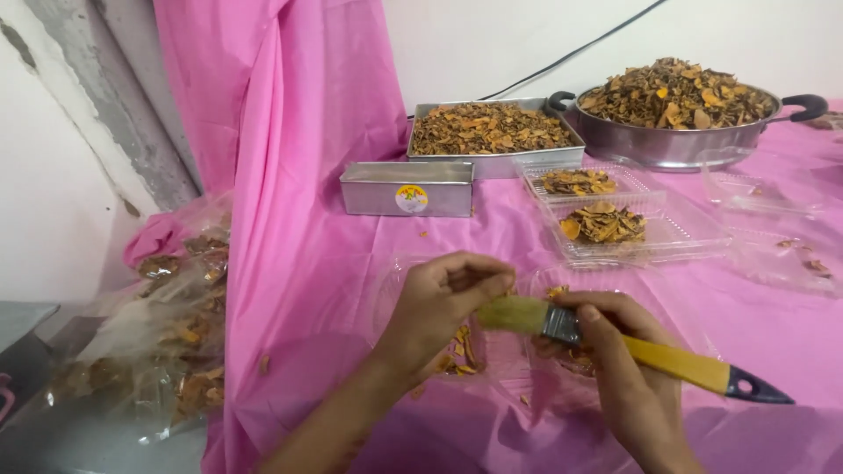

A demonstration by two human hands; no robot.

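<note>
Small home-style food packing spot. Desk (334, 263) draped in pink cloth against a bare white wall with flaking plaster. Metal tray (492, 162) and wide steel pan (667, 145) heaped with dried brown-orange chips; clear plastic clamshell boxes (694, 233) part-filled; filled plastic bags (167, 342) piled at left.

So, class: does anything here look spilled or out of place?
Yes. A few dried flakes lie loose on the pink cloth near the closed metal tin, outside any container. Nothing else stands out.
</note>
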